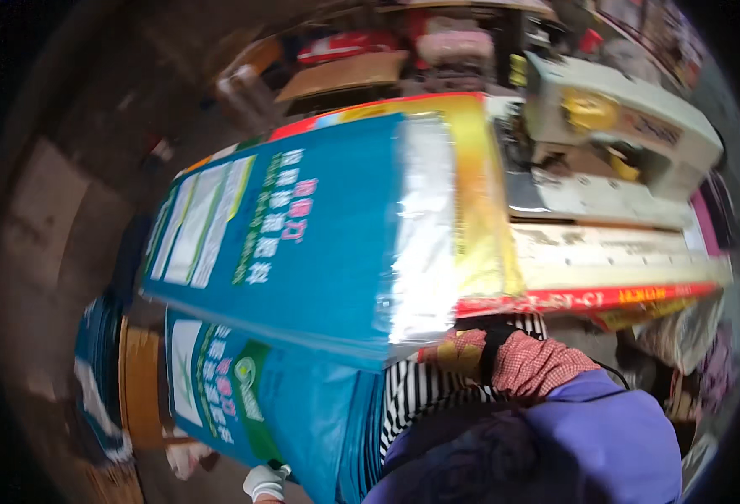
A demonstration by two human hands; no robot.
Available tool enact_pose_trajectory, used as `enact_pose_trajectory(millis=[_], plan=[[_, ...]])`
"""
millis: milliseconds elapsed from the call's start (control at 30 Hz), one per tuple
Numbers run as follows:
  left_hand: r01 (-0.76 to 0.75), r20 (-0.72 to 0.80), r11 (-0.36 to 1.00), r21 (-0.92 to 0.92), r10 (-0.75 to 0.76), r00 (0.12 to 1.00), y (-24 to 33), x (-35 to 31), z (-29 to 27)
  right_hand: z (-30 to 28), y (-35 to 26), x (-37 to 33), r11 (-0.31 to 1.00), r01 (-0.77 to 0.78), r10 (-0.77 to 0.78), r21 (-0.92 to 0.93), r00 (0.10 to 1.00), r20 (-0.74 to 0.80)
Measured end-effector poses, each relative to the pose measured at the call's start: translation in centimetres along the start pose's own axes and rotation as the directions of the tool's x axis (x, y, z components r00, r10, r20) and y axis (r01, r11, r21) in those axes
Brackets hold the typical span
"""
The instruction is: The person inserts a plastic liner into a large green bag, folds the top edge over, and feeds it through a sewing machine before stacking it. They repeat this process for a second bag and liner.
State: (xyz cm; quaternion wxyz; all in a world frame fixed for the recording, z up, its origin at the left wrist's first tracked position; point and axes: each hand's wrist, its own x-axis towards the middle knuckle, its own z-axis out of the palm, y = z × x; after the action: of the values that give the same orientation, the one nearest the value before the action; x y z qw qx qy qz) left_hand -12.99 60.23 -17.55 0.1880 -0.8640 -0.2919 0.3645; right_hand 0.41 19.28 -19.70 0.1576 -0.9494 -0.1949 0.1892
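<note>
Flat blue printed sacks (328,227) lie on the table over yellow and red ones, with a shiny silvery-white strip along their right end. A second pile of blue sacks (303,403) rests lower, against my lap. At its near left edge my left hand (265,482), in a white glove, is closed on the sack's edge. My right hand (464,351), in a tan glove below a red checked sleeve, is at the near right corner of the upper sacks. Its fingers are blurred and partly hidden there, so their grip does not show.
A cream sewing machine (630,126) stands at the right on a worn white table (605,252) with a red front edge. Beyond the sacks is an open cardboard box (345,76). A wooden stool or board (141,378) and more blue sacks (97,370) are at the left.
</note>
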Motion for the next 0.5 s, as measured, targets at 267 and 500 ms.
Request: enact_pose_trajectory(millis=[267, 500], plan=[[-0.914, -0.674, 0.399, -0.067, 0.658, 0.336, 13.3, -10.2, -19.4, -1.3, 0.4, -7.3, 0.996, 0.005, -0.024, 0.086, 0.976, 0.217], [-0.902, -0.651, 0.239, 0.360, 0.757, -0.060, 31.6, -15.8, -25.4, -1.8, 3.0, -10.4, 0.833, 0.459, -0.488, 0.309, 0.873, 0.017]])
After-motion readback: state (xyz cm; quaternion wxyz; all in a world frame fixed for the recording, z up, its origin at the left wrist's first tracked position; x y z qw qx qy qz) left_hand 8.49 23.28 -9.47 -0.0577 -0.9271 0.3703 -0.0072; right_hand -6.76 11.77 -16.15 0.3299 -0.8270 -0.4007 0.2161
